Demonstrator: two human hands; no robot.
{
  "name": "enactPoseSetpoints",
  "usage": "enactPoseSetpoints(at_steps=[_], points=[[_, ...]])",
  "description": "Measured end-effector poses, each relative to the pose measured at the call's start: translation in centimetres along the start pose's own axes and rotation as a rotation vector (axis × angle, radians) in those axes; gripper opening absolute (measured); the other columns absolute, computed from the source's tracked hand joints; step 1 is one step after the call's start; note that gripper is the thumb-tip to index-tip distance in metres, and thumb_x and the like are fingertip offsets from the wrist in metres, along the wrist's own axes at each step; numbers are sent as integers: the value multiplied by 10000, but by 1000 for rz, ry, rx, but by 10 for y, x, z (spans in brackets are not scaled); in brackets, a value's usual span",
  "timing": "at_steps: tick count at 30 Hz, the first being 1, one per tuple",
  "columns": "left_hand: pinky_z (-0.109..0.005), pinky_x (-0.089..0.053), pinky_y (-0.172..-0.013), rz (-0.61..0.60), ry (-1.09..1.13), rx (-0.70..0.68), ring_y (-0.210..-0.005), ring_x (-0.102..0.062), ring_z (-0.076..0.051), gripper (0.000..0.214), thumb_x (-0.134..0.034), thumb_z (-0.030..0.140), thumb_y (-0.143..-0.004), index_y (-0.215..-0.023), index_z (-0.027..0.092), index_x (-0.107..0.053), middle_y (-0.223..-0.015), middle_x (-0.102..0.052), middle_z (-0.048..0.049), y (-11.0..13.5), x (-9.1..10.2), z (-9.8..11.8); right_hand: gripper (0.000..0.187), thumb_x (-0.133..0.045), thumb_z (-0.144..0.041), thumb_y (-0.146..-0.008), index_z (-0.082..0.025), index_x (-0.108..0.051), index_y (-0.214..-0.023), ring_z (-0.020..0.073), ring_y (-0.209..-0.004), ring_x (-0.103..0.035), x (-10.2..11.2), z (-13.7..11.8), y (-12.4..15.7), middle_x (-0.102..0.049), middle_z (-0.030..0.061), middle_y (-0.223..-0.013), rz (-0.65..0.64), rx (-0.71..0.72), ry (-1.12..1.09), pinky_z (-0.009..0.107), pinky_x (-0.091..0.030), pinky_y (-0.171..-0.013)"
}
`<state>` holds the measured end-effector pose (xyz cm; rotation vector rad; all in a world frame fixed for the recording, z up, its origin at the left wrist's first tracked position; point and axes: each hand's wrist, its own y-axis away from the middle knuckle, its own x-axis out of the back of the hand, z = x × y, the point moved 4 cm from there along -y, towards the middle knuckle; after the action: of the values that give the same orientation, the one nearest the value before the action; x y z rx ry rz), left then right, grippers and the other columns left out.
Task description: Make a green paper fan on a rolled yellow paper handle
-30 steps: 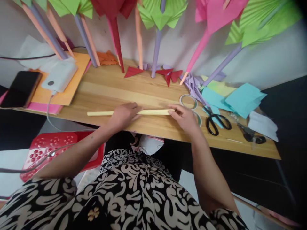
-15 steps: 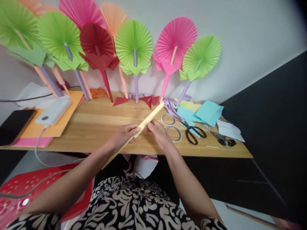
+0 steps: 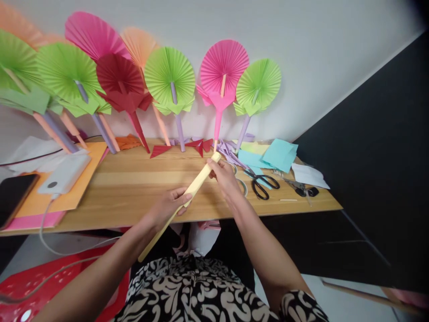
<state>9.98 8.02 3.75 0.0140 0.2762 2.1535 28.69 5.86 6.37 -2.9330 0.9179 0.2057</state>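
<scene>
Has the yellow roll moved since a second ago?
Yes. The roll lay flat along the table; now left hand and right hand hold it slanted over its front edge.

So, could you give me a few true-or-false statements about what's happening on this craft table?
1. The left hand and right hand both grip the yellow paper stick. True.
2. The stick lies flat on the table. False: it is held at a slant above the table's front edge.
3. Black scissors lie on the table to the right of the right hand. True.
4. The paper fans leaning on the wall are all blue. False: they are pink, green, red and orange.
</scene>
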Motion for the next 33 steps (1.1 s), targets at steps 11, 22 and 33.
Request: enactPoseSetpoints(at_steps=[11, 22, 33], points=[[-227, -374, -534, 163, 465, -229, -530, -523, -92, 297, -697, 388, -857, -979, 155, -560, -669, -577, 18, -29, 26, 44, 462, -716, -625, -767, -184, -748, -901, 122, -677, -603, -2, 25, 22, -672, 22, -770, -100, -56, -156, 266, -502, -639], [-285, -512, -769, 253, 565, -440, -728, -677, -141, 341, -788, 253, -779, -996, 155, -544, -838, -714, -36, -43, 38, 66, 462, -772, -567, -755, -198, -738, -1032, 61, -443, -436, -37, 41, 92, -619, -7, -681, -383, -397, -287, 198, -353, -384], [-229, -448, -599, 292, 612, -578, -553, -569, -103, 320, -698, 313, -875, -1113, 154, -557, -625, -584, 40, -23, 36, 108, 613, -688, -691, -771, -171, -663, -1095, 28, -444, -353, -37, 53, 120, -492, -63, -651, -343, -283, -112, 154, -242, -379]])
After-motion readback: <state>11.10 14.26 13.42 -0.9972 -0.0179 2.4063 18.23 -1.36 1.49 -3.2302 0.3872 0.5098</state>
